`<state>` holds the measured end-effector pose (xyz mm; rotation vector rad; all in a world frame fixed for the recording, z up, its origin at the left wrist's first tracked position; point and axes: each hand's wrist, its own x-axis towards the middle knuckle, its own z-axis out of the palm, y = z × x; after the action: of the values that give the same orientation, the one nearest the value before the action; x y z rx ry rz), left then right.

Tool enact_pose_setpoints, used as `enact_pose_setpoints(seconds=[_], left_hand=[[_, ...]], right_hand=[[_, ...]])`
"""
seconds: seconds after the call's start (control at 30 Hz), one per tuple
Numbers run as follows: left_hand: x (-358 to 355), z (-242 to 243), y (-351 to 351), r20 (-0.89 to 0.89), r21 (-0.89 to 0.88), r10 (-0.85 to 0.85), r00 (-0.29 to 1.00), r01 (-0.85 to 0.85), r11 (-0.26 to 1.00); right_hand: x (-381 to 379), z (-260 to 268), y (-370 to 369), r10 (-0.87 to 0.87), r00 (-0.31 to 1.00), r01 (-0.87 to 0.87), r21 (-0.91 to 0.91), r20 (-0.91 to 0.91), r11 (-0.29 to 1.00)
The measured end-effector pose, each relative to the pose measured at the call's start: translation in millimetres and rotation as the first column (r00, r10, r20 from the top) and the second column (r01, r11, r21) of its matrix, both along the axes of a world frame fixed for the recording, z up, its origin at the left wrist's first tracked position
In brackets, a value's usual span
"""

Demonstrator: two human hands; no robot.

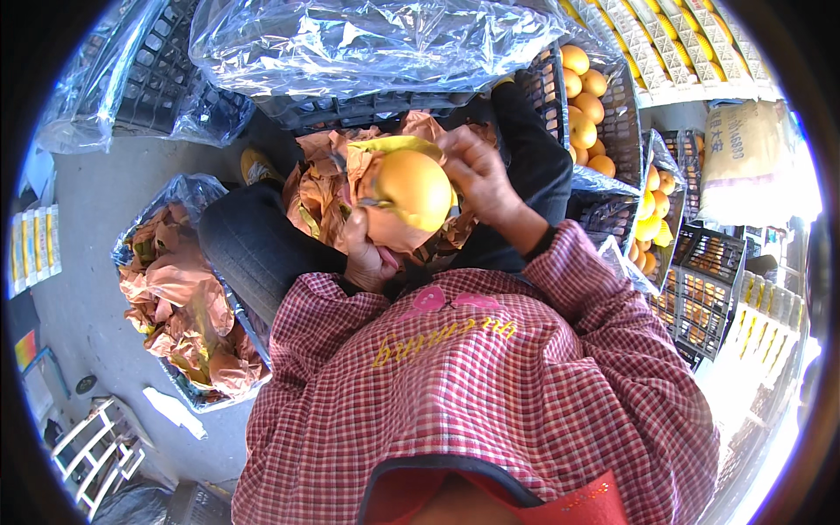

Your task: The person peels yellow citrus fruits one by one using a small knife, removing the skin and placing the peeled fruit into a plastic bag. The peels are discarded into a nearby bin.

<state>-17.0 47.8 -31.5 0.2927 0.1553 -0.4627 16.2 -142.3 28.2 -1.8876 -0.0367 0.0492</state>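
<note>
A large round yellow-orange fruit, apparently a pear, sits partly bared in a brown paper bag with a yellow lining. From below, my left hand grips the fruit through the bag, thumb at its near side. My right hand is at the fruit's upper right, its curled fingers pinching the torn edge of the paper; the fingertips are partly hidden and slightly blurred. Crumpled brown paper is heaped between my knees, behind and under the fruit. What holds this heap is hidden.
To the left, a plastic-lined crate holds crumpled paper. Bare fruits fill a lined black crate at right; another crate beyond holds fruits, some in yellow foam nets. Ahead stands a crate under clear plastic film. A printed sack stands far right.
</note>
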Motion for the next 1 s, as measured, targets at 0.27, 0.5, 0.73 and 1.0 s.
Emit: enact_pose_setpoints(seconds=[0.27, 0.5, 0.73, 1.0], left_hand=[[4, 16, -3, 0.101, 0.431, -0.057, 0.993, 0.008, 0.903], [12, 25, 4, 0.485, 0.865, -0.325, 0.812, -0.5, 0.043], [1, 45, 1, 0.359, 0.634, -0.738, 0.571, -0.73, -0.255], [-5, 84, -31, 0.194, 0.582, -0.893, 0.406, -0.781, -0.228]], right_hand=[[-30, -6, -14, 0.152, 0.98, -0.011, 0.726, -0.129, 0.688], [-42, 4, -30, 0.138, 0.947, 0.216, 0.892, -0.291, 0.397], [-63, 3, -74, -0.146, 0.98, 0.192, 0.468, -0.132, 0.863], [-90, 18, -79, -0.175, 0.984, 0.169, 0.153, 0.023, 0.974]])
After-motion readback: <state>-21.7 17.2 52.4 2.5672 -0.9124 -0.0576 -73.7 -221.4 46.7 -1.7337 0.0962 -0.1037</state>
